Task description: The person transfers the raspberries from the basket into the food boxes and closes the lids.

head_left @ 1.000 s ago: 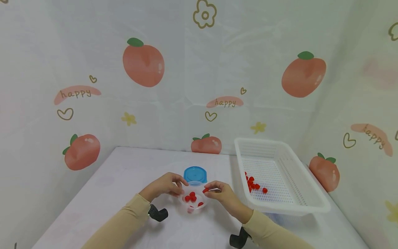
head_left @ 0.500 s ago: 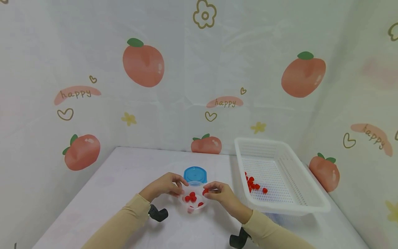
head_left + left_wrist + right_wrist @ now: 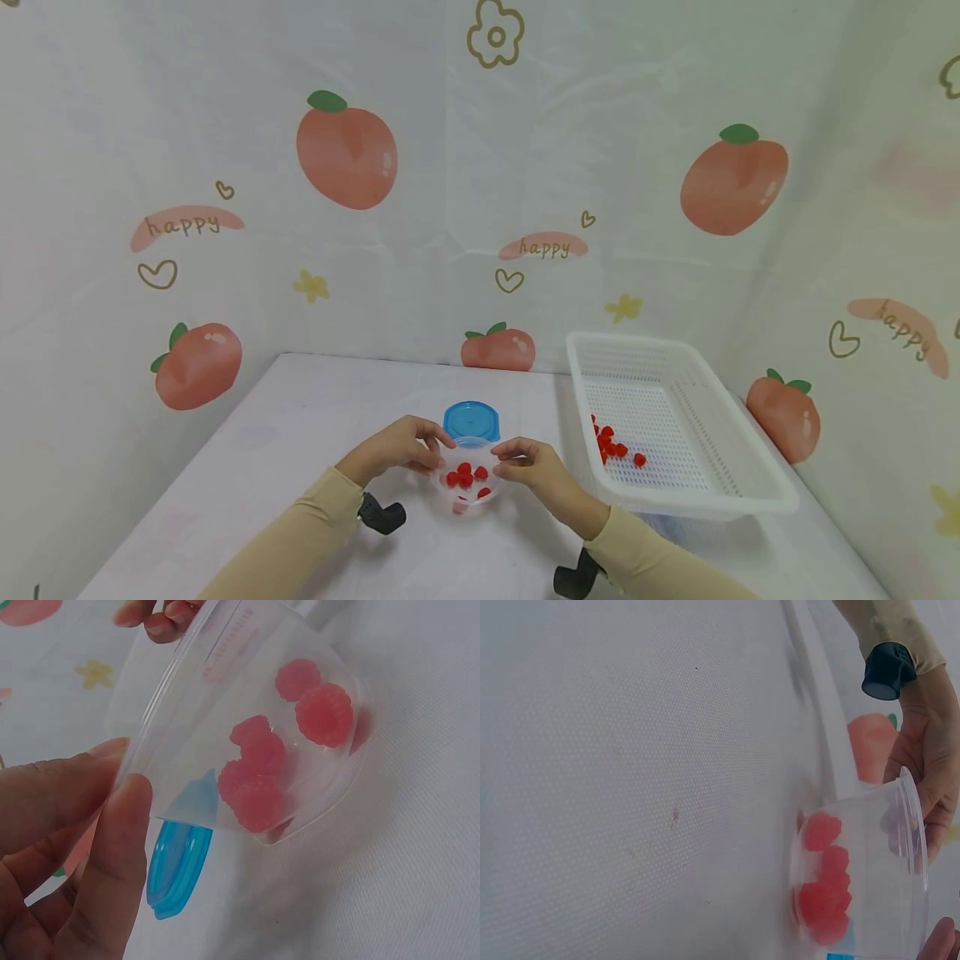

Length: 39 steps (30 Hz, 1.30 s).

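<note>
A clear plastic container stands on the table with several red raspberries lying on its bottom. My left hand pinches the container's rim between thumb and fingers, which the left wrist view shows up close. Over the opposite side of the rim is my right hand, its fingertips apart and nothing between them. Just behind the container lies its blue lid, flat on the table.
To the right sits a white perforated plastic basket, with several raspberries gathered at its left side. A printed cloth hangs behind the white table. Each wrist carries a black camera.
The raspberry held in my right fingertips has been let go and now lies in the container with the others. My left hand has stayed at the rim.
</note>
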Tool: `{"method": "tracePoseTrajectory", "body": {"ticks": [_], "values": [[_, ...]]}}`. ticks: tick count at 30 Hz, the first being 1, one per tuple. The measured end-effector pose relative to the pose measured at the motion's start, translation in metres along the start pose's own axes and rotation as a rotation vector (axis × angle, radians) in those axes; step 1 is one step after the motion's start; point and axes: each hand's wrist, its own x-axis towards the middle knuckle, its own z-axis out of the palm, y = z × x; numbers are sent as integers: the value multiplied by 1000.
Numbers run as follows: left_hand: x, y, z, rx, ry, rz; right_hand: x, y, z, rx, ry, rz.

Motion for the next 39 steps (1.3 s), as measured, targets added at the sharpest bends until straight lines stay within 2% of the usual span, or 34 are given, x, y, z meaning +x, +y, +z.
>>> {"method": "tracePoseTrajectory", "body": {"ticks": [11,15,19,23,29,31,34,39], "values": [[0,-1,0,1,-1,-3,-2,-7,-5,1,-18,-49],[0,0,0,-2,-4,-2,-5,-22,-14,9,-33,-73],[0,1,1,5,-1,-5,-6,-48,-29,30,-14,-100],[0,1,0,7,-1,-5,-2,-74,-51,126,43,-184],[0,1,0,6,-4,-8,12,-97,-97,371,128,-369],[-1,1,0,7,-2,-10,18,-99,-114,420,165,-420],[-1,2,0,10,4,-15,28,-94,-138,436,211,-474],[-1,2,1,16,10,-19,42,-71,-172,379,277,-483]]}}
